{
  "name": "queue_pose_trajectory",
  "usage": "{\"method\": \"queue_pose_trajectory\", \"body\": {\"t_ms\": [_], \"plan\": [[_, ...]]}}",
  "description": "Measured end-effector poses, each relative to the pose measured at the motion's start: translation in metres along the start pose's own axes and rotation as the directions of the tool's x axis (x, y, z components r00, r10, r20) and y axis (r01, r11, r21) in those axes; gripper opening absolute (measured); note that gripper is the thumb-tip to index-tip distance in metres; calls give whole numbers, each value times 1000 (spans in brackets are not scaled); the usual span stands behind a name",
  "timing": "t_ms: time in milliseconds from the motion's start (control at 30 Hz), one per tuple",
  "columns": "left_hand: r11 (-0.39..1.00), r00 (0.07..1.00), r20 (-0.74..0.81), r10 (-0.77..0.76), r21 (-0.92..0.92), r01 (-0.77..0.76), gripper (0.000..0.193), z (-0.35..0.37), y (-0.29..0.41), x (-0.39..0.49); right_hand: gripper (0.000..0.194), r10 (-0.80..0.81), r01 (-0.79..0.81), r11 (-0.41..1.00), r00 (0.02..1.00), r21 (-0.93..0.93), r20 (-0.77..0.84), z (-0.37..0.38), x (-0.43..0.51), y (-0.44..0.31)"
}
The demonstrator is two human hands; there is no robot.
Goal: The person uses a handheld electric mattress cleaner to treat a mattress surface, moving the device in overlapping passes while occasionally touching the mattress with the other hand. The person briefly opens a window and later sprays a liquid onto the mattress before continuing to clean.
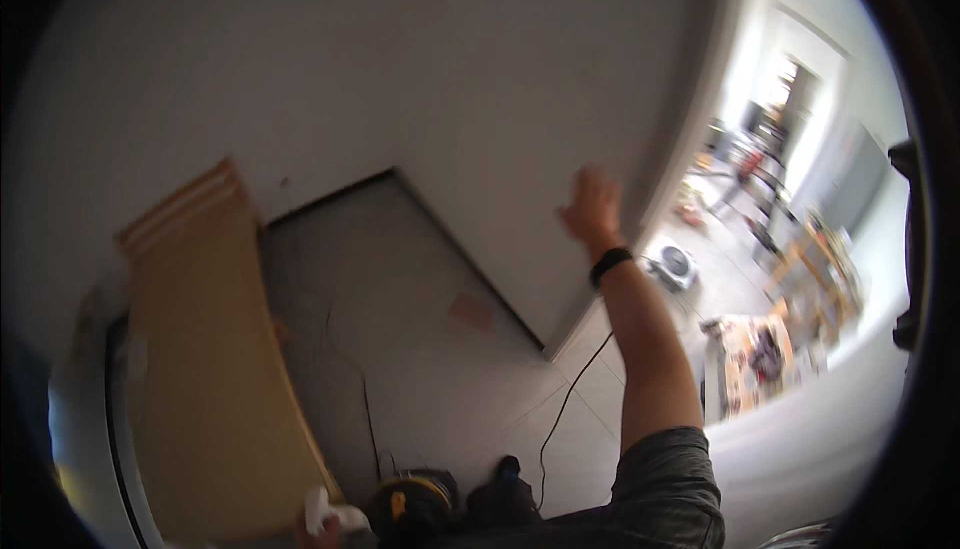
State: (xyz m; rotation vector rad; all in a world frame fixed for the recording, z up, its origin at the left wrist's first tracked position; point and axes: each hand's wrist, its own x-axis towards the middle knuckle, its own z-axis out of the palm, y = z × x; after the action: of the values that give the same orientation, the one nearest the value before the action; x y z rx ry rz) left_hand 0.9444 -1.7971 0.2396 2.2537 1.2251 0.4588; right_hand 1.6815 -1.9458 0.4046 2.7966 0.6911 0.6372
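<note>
My right hand (594,207) is stretched out before a plain pale wall (480,98), close to the edge of a doorway. It is blurred and holds nothing, with its fingers somewhat apart. Whether it touches the wall cannot be told. A black band (611,265) circles that wrist. At the bottom edge my left hand (324,534) shows only in part, gripping a small white object (318,508) too blurred to name. Beside that hand lies the near end of a long light-brown wooden panel (202,391).
A black and yellow machine (405,504) sits on the tiled floor (420,369) at my feet. A dark cable (564,406) runs towards the doorway. Beyond are a white round-fronted device (675,264), a table with a patterned cover (750,369) and a wooden frame (814,264).
</note>
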Motion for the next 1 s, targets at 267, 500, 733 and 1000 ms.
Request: {"method": "queue_pose_trajectory", "body": {"t_ms": [267, 500, 733, 1000], "plan": [[912, 922, -100, -373, -223, 345, 38, -27, 136, 40, 80, 150, -162, 855, 987, -493, -64, -54, 205, 66], [845, 830, -158, -534, -95, 526, 39, -28, 162, 30, 73, 92, -102, 807, 995, -582, -47, -58, 234, 112], [782, 768, -152, -622, -163, 601, 40, -20, 127, 24, 70, 6, -34, 958, 995, -284, -102, -15, 221, 45], [867, 857, -138, -496, -139, 479, 40, -58, 46, 29, 64, -630, 119, 475, 737, 872, 243, 94, -49, -182]]}}
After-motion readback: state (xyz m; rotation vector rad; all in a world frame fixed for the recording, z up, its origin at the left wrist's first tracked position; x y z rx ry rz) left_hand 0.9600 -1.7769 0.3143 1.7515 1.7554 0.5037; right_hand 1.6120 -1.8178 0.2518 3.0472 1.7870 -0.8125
